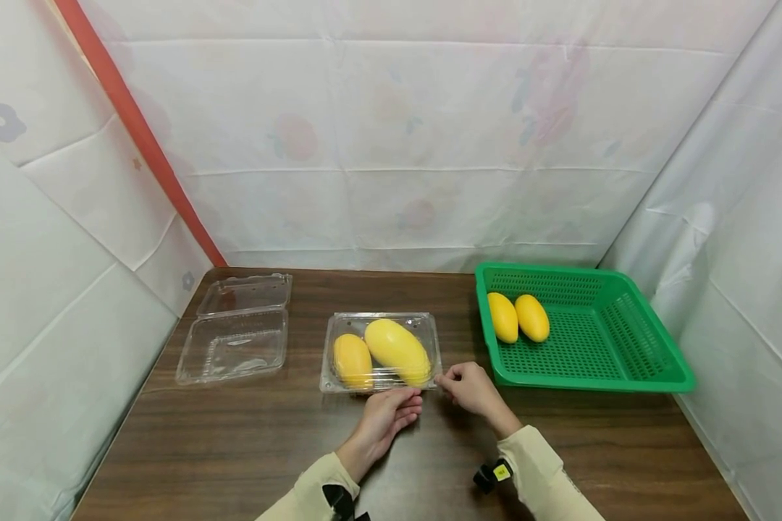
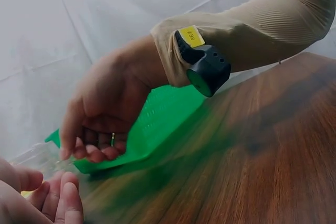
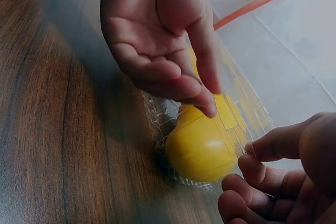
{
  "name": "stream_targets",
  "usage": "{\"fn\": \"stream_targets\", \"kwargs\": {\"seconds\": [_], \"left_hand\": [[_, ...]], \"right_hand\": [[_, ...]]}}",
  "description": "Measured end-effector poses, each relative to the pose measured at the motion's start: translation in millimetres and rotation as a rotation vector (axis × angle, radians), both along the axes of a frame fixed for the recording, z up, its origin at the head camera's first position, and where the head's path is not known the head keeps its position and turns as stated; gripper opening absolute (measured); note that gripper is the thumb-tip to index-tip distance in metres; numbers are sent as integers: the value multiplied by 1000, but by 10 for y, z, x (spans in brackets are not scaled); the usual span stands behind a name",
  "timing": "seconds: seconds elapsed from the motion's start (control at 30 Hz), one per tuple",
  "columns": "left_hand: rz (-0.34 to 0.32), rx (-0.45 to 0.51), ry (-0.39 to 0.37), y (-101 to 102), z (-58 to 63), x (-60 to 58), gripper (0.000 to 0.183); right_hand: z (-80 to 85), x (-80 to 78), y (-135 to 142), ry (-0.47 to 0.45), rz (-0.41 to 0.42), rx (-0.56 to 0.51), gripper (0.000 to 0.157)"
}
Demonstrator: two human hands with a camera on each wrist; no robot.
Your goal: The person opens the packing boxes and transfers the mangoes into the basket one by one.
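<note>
A clear plastic clamshell box (image 1: 329,362) holds two yellow mangoes (image 1: 397,349), its lid down over them. My right hand (image 1: 472,391) pinches the box's front right corner between thumb and forefinger, the other fingers loosely bent. At the front edge, my left hand (image 1: 381,423) has its fingers extended and slightly bent, the fingertips close to the rim. The right wrist view shows the left thumb and fingertips (image 3: 207,109) over the lid's edge, apart from each other; whether they touch the plastic I cannot tell.
To the right stands a green plastic basket (image 1: 593,383) with two more mangoes (image 1: 532,318) at its left end. Another clear clamshell box (image 1: 234,344) lies open on the left of the brown wooden table (image 1: 234,434). White curtains (image 1: 391,130) surround the table's back and sides.
</note>
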State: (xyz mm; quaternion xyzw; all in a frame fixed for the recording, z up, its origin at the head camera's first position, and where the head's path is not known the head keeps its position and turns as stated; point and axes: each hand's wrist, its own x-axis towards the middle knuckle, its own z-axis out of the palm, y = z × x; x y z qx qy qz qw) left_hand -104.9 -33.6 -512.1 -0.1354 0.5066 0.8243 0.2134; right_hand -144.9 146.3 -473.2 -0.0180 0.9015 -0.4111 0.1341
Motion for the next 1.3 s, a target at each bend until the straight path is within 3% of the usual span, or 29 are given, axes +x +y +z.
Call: {"fn": "stream_targets", "kwargs": {"seconds": [0.47,0.77,1.0,1.17,1.3], "left_hand": [[26,12,4,198,4,-25,25],[180,-141,43,350,53,7,25],[276,-186,39,424,93,-4,22],[301,-179,44,433,110,1,20],[274,-184,43,407,105,16,20]], "right_hand": [[37,-17,-21,30,75,-7,26],[14,3,-78,120,-18,29,25],[33,-18,-128,113,-93,6,27],[33,-24,-152,89,-139,-13,29],[13,-27,-154,55,-141,-32,28]]}}
